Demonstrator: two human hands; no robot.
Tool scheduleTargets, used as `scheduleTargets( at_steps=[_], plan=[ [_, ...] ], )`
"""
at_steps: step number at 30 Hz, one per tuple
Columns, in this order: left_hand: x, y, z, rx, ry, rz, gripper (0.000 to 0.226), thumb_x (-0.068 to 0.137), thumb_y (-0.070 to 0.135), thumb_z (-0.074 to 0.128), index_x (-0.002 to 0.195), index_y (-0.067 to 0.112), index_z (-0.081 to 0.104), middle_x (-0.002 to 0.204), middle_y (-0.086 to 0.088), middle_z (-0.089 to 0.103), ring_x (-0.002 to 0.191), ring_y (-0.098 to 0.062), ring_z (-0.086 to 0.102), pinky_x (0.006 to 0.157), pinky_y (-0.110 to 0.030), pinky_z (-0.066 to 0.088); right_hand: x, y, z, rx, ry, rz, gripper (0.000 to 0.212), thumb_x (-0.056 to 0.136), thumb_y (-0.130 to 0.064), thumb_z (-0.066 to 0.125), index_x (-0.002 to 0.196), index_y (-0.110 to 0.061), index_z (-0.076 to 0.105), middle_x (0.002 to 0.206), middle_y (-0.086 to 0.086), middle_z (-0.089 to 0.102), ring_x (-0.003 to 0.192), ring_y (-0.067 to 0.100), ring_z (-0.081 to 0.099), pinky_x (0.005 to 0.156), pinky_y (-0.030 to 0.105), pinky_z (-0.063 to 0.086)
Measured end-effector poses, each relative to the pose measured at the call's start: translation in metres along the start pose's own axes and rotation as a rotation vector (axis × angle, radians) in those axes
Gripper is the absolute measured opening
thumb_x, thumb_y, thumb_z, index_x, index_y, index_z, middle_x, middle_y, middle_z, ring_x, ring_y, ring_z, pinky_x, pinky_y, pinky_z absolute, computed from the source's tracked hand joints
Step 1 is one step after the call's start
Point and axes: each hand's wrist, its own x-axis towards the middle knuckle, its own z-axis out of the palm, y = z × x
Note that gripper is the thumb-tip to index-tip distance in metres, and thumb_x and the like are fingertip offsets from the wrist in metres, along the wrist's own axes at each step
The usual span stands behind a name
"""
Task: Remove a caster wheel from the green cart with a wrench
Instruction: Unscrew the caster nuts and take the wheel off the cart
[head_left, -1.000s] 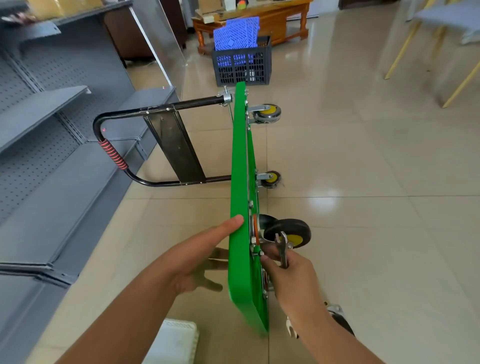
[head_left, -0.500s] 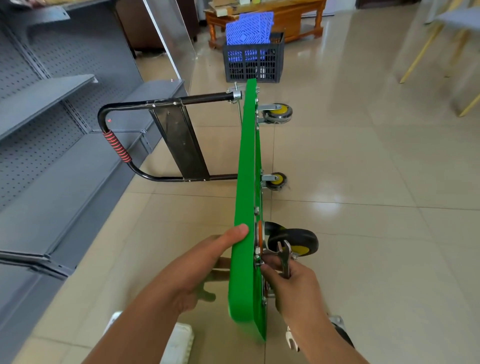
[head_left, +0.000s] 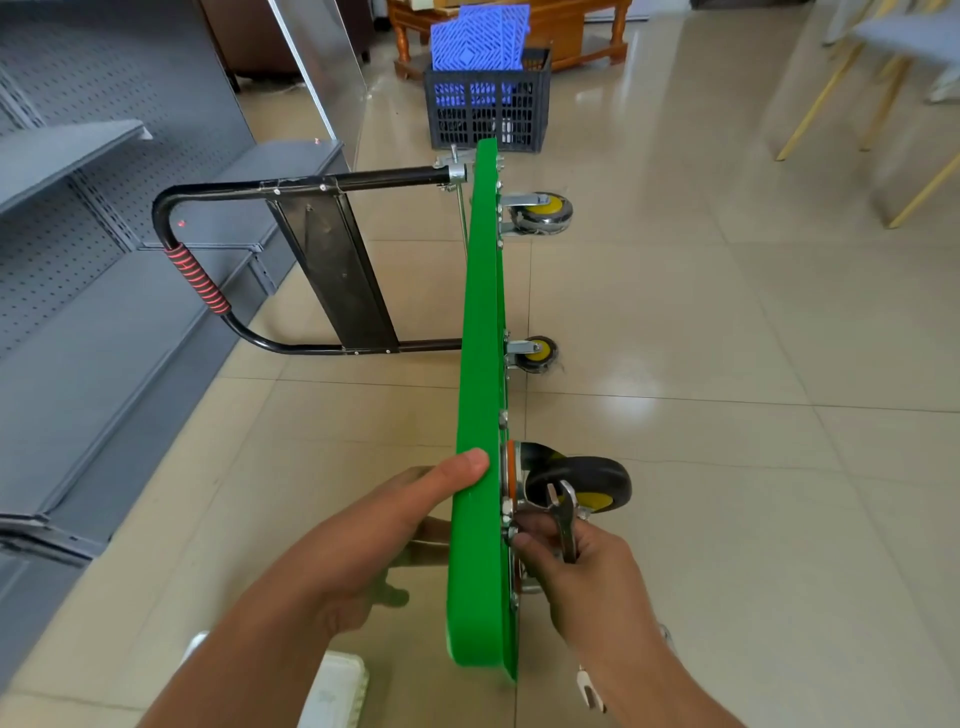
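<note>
A: How is the green cart (head_left: 480, 364) placed, and what room is seen around its edges?

B: It is stood on its long side edge on the tiled floor (head_left: 727, 364), the deck seen almost edge-on. To the right of the deck a wide stretch of bare tile is seen. To the left the black folding handle (head_left: 291, 270) is laid out toward the grey shelving (head_left: 78, 260), and only a narrow strip of floor is left between the two. Beyond the far end a dark crate (head_left: 488, 111) holding blue panels is set near the deck's end.

A: How many wheels are counted?

B: Three are plainly seen on the right face: a far upper one (head_left: 543, 214), a far lower one (head_left: 535, 353), and the large black caster wheel (head_left: 576, 483) nearest the camera. A fourth may be hidden behind the right forearm; it cannot be told.

A: And the hands?

B: Two are seen. The left hand (head_left: 363, 545) is wrapped over the deck's upper edge, the thumb laid on the edge and the fingers behind the deck. The right hand (head_left: 576, 566) is curled around one wrench (head_left: 563, 519), the open jaw end pointing up beside the caster wheel, while the fingertips are pressed at the mounting plate where the bolts are found.

A: Anything else near?

B: A white object (head_left: 332, 691) is partly seen at the bottom edge.
</note>
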Motion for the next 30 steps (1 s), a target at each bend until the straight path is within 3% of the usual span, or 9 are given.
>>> scheduleTargets(
  at_steps=[3, 6, 11, 15, 18, 23, 30],
  plan=[
    [0.0001, 0.0005, -0.0008, 0.013, -0.017, 0.003, 0.101, 0.044, 0.093, 0.066, 0.130, 0.039, 0.058, 0.106, 0.004, 0.078, 0.114, -0.022, 0.068, 0.112, -0.066, 0.033, -0.0009, -0.0015, -0.0001, 0.009, -0.006, -0.004, 0.021, 0.092, -0.011, 0.069, 0.097, -0.030, 0.076, 0.088, -0.022, 0.076, 0.085, -0.004, 0.070, 0.076, 0.011, 0.050],
    [0.0008, 0.0005, -0.0019, 0.013, -0.022, 0.002, 0.100, 0.045, 0.092, 0.067, 0.130, 0.039, 0.058, 0.108, 0.002, 0.078, 0.115, -0.023, 0.068, 0.112, -0.066, 0.033, -0.0007, -0.0010, 0.0006, -0.013, 0.000, 0.000, 0.021, 0.092, -0.015, 0.070, 0.097, -0.034, 0.076, 0.090, -0.023, 0.076, 0.088, -0.003, 0.070, 0.082, 0.017, 0.052],
    [0.0011, 0.0014, -0.0030, 0.010, -0.028, 0.003, 0.099, 0.045, 0.091, 0.069, 0.130, 0.040, 0.058, 0.109, 0.001, 0.078, 0.115, -0.023, 0.068, 0.112, -0.066, 0.033, -0.0018, -0.0040, 0.0006, 0.022, 0.002, -0.008, 0.020, 0.091, -0.013, 0.070, 0.094, -0.033, 0.076, 0.087, -0.024, 0.075, 0.084, -0.006, 0.069, 0.069, 0.006, 0.049],
    [0.0005, 0.0021, -0.0039, 0.009, -0.030, 0.002, 0.097, 0.047, 0.089, 0.068, 0.130, 0.040, 0.058, 0.109, 0.001, 0.078, 0.115, -0.022, 0.067, 0.112, -0.066, 0.032, -0.0026, -0.0038, 0.0028, -0.011, 0.019, 0.003, 0.022, 0.092, -0.015, 0.071, 0.095, -0.036, 0.077, 0.091, -0.022, 0.076, 0.089, -0.002, 0.070, 0.087, 0.026, 0.054],
    [0.0009, 0.0022, -0.0043, 0.006, -0.032, 0.001, 0.097, 0.048, 0.089, 0.068, 0.130, 0.038, 0.058, 0.110, 0.002, 0.077, 0.116, -0.022, 0.067, 0.112, -0.066, 0.032, -0.0028, -0.0044, 0.0029, -0.004, 0.020, 0.012, 0.023, 0.092, -0.014, 0.070, 0.095, -0.035, 0.078, 0.092, -0.022, 0.076, 0.091, -0.001, 0.070, 0.091, 0.029, 0.053],
    [0.0017, 0.0016, -0.0041, 0.011, -0.028, -0.005, 0.099, 0.047, 0.090, 0.068, 0.130, 0.038, 0.057, 0.109, 0.002, 0.078, 0.116, -0.022, 0.067, 0.112, -0.066, 0.033, -0.0023, -0.0061, 0.0024, -0.010, 0.013, 0.009, 0.020, 0.092, -0.014, 0.070, 0.095, -0.033, 0.077, 0.087, -0.025, 0.075, 0.087, -0.007, 0.069, 0.083, 0.017, 0.050],
    [-0.0031, 0.0049, -0.0003, 0.017, -0.018, 0.001, 0.096, 0.045, 0.089, 0.063, 0.127, 0.039, 0.059, 0.104, 0.005, 0.078, 0.113, -0.019, 0.068, 0.113, -0.065, 0.031, -0.0006, -0.0060, 0.0018, -0.086, 0.017, 0.033, 0.019, 0.096, -0.021, 0.065, 0.084, -0.033, 0.075, 0.081, -0.020, 0.075, 0.081, -0.004, 0.068, 0.077, 0.021, 0.048]
  ],
)
